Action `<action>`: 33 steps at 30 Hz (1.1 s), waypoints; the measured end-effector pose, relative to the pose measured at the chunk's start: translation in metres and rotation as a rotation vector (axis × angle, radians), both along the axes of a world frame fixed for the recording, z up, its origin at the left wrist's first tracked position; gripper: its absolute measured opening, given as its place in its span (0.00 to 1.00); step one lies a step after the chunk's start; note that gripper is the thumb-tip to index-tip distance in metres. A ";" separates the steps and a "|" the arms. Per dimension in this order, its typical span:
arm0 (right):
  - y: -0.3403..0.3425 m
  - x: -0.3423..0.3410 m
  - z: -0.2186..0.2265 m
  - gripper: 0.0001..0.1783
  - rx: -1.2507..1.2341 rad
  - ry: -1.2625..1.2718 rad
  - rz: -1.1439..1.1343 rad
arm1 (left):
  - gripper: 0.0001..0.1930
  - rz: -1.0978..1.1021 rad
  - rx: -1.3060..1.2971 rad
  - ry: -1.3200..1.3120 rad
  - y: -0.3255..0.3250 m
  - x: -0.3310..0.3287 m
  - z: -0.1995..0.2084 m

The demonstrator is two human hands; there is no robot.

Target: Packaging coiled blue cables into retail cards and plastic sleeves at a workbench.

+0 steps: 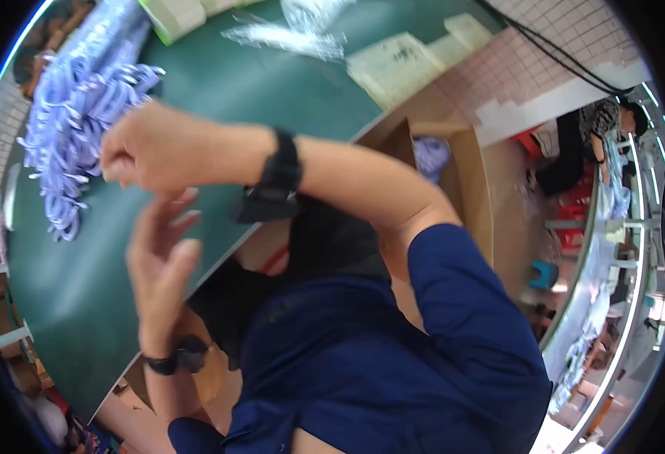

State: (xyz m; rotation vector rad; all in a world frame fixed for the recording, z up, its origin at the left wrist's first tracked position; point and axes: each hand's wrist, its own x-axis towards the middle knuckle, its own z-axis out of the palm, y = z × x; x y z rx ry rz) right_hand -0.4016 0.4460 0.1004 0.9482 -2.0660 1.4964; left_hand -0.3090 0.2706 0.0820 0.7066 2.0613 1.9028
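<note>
My right hand (155,147) reaches across to the left above the green tabletop (219,91), its fingers curled in. Whatever it may hold is hidden by the curled fingers and motion blur. Just below it, my left hand (158,265) is raised near the table's edge, fingers and thumb apart, with nothing seen in it. A pile of lavender coiled cords (83,113) with pale ends lies at the left, just beyond the right hand. Black bands circle both wrists.
Thin white strands (291,41) and a clear plastic bag (313,11) lie at the far side, near pale paper sheets (397,68). An open cardboard box (476,181) holding a lavender bundle (431,157) stands right of the table. Another person (574,144) is farther right.
</note>
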 end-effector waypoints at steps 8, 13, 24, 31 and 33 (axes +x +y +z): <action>0.197 0.148 0.045 0.13 -0.001 0.026 -0.312 | 0.22 0.086 0.191 0.366 -0.048 0.014 0.076; 0.231 0.232 0.069 0.19 -0.320 -0.159 -0.012 | 0.23 -0.255 0.230 0.331 0.001 0.034 0.085; 0.175 0.247 0.084 0.09 -0.692 0.458 0.179 | 0.09 -0.448 0.372 0.148 0.059 0.063 0.112; 0.160 0.239 0.092 0.11 -0.344 -0.003 0.241 | 0.06 -0.202 0.365 -0.058 0.057 0.075 0.146; 0.141 0.227 0.092 0.07 -0.421 0.086 0.221 | 0.06 -0.090 0.419 -0.097 0.046 0.071 0.147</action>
